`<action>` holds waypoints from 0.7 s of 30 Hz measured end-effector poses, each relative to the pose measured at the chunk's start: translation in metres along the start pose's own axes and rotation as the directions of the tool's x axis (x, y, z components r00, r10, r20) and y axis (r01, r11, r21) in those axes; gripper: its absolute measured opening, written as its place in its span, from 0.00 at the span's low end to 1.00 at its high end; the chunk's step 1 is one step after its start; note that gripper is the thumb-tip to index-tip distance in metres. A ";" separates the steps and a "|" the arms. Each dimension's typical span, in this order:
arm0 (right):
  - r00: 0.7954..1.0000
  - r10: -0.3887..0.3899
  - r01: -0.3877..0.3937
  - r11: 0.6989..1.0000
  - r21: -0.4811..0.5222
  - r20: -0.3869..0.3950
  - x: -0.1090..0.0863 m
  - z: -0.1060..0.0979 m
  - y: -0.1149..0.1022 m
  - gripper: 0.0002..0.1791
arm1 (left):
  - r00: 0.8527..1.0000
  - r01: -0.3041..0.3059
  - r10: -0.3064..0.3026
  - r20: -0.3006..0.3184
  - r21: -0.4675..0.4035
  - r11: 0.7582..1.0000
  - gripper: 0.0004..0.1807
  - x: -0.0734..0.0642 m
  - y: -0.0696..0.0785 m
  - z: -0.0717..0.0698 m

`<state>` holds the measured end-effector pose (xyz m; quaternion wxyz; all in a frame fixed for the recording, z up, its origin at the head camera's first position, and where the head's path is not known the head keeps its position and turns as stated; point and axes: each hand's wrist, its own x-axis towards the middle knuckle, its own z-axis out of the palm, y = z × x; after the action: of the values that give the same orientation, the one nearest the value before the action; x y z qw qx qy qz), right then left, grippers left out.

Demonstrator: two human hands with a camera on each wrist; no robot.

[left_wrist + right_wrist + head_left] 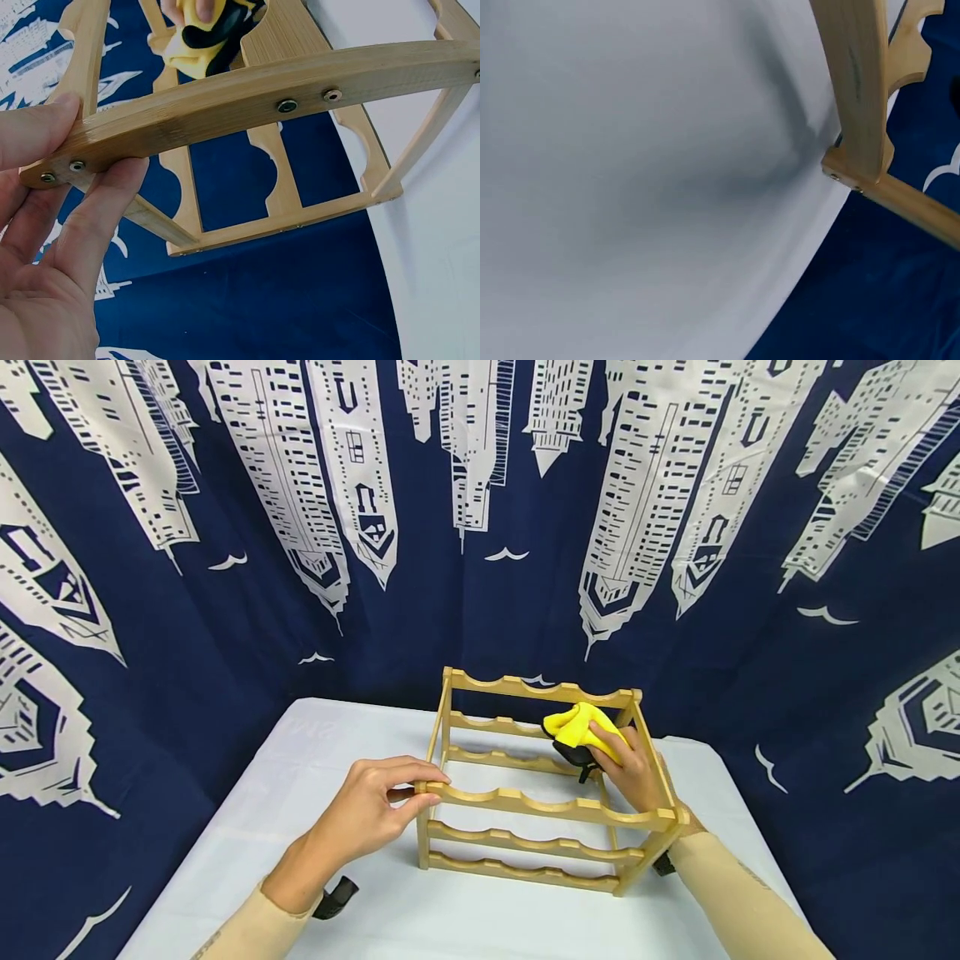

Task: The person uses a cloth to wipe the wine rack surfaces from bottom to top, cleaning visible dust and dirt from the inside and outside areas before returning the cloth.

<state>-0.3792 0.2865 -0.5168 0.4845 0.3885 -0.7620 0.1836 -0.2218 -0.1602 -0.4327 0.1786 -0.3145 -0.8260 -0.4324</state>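
A light wooden rack [540, 802] with several scalloped rails stands on the table. At its front left top corner, my left hand [375, 802] grips the wood between thumb and fingers. The left wrist view shows that hand [67, 217] pinching the end of a bar [225, 105] with small metal screws. My right hand [630, 768] holds a bunched yellow-and-black cloth [581, 727] within the rack, near the back right. The right forearm passes behind the rack's right end bar in the head view. From the right wrist, the hand is out of frame and a rack post [859, 90] shows.
A white cloth covers the table [360, 910], whose far edge lies close behind the rack. Dark blue fabric [465, 602] printed with white buildings hangs around the back and sides. A black strap end [335, 898] is by the left wrist.
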 end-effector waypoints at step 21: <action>0.804 0.550 -0.560 0.828 -0.024 0.227 -0.060 -0.061 -0.028 0.34 | 0.992 0.018 0.016 -0.122 0.271 0.962 0.18 -0.006 0.015 0.009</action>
<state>-0.3080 0.3336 -0.5439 0.3120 0.1774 -0.8875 0.2892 -0.2074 -0.1483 -0.4324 0.2703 -0.2594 -0.8650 -0.3338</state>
